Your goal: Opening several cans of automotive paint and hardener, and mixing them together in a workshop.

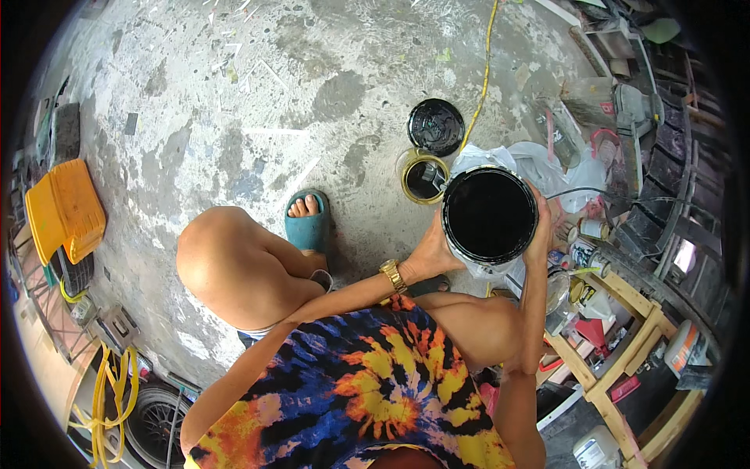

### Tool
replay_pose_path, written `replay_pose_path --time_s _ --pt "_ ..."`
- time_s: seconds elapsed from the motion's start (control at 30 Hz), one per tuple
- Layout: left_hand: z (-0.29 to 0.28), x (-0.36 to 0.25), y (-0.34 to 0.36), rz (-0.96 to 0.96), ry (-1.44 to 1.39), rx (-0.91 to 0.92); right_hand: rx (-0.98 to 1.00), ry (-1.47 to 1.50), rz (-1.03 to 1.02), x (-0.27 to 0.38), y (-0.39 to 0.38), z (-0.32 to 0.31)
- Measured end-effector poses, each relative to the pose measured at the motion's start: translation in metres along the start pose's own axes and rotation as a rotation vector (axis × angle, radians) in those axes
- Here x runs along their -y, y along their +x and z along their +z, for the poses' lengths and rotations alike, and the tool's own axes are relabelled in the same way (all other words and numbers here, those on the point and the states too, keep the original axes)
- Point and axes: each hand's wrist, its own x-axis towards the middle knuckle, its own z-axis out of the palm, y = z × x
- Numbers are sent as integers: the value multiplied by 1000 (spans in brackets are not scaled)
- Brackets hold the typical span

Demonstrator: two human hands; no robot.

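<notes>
Between my two hands is a round paint can [490, 215], its mouth uncovered and full of glossy black paint. My left hand [432, 246], below a gold wristwatch, presses against the can's near left side. On the opposite side, my right hand [539, 223] wraps around the wall. Most fingers of both hands are hidden behind the can. Just left of it on the concrete floor stands a smaller yellowish container [426, 178] with dark liquid inside. Beyond that lies a round black lid [436, 127], wet and shiny on top.
A yellow cord [479, 86] runs across the floor toward the can. White plastic bags [539, 166] bunch up behind it. To the right are a wooden frame [609, 375] and cluttered cans and bottles. An orange plastic piece [70, 207] and a wheel [156, 422] are at left.
</notes>
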Motion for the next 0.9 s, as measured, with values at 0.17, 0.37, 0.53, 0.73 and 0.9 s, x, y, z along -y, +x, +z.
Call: replay_pose_path --time_s 0.17,0.37,0.53,0.73,0.9 --pt "1 -3 3 -27 20 29 -6 69 8 -8 -1 -6" --pt "10 -13 13 20 127 42 -71 229 -6 -35 -11 -28" --pt "26 -15 29 54 337 146 -266 522 14 -61 -19 -51" --pt "47 11 67 146 480 247 -440 743 59 -92 -1 -77" --pt "61 31 96 190 599 335 -450 750 -132 -134 18 -90"
